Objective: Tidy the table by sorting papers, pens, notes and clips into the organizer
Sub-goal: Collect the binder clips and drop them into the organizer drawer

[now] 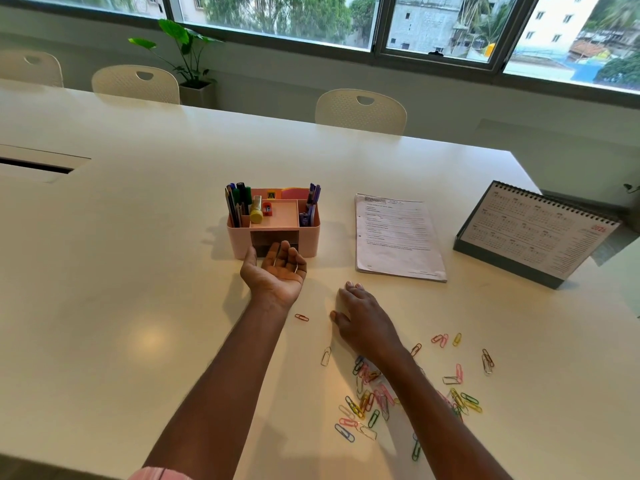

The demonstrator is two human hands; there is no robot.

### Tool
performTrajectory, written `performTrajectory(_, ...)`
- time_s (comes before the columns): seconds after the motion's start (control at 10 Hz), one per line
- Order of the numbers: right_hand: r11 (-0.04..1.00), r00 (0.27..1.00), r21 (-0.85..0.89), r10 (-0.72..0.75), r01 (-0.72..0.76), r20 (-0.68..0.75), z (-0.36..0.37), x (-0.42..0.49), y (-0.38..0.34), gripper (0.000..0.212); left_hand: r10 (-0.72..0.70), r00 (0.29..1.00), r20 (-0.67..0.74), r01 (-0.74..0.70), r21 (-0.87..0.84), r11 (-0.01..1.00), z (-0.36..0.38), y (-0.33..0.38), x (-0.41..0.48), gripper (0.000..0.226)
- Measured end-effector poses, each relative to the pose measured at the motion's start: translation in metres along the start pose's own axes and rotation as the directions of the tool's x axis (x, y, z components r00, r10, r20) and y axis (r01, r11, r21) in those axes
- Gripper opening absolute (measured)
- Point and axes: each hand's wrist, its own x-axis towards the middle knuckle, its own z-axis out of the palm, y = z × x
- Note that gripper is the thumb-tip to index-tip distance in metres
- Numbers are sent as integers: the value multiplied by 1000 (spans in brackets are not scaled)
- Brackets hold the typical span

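Note:
The pink organizer point(309, 244) stands mid-table with pens point(238, 203) in its left slot, purple pens point(313, 195) in its right slot and sticky notes point(294, 194) at the back. My left hand point(275, 273) lies palm up and cupped at the organizer's front drawer opening, with a couple of thin paper clips on its fingers. My right hand point(363, 318) rests palm down on the table with its fingers spread and nothing in it. Several coloured paper clips point(374, 400) lie scattered under and around my right forearm. One red clip point(301, 317) lies between my hands.
A stack of printed papers point(398, 237) lies to the right of the organizer. A desk calendar point(533, 233) stands near the table's right edge. White chairs point(360, 110) line the far side. A cable slot point(34, 166) is at the far left.

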Motion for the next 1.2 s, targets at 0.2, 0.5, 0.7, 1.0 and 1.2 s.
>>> performTrajectory(0.2, 1000, 1000, -3, 4, -4, -6, -1, -1, 1, 63, -5, 1000, -18, 5, -5, 1000, -9, -2, -7, 59)
performTrajectory(0.5, 1000, 1000, -8, 9, -9, -4, 0, -2, -1, 63, -16, 999, -38, 16, -8, 1000, -19, -4, -19, 57)
performTrajectory(0.7, 1000, 1000, -8, 5, -5, -5, 0, -2, -1, 63, -23, 999, -39, 23, 3, 1000, -22, -9, -24, 58)
performTrajectory(1.0, 1000, 1000, -4, 1, -1, -13, 2, -1, 1, 63, -32, 998, -45, 33, 18, 999, -26, -7, -28, 63)
performTrajectory(1.2, 1000, 1000, -7, 1, -1, -12, 3, -1, 1, 62, -29, 999, -45, 30, 16, 999, -26, -4, -31, 65)
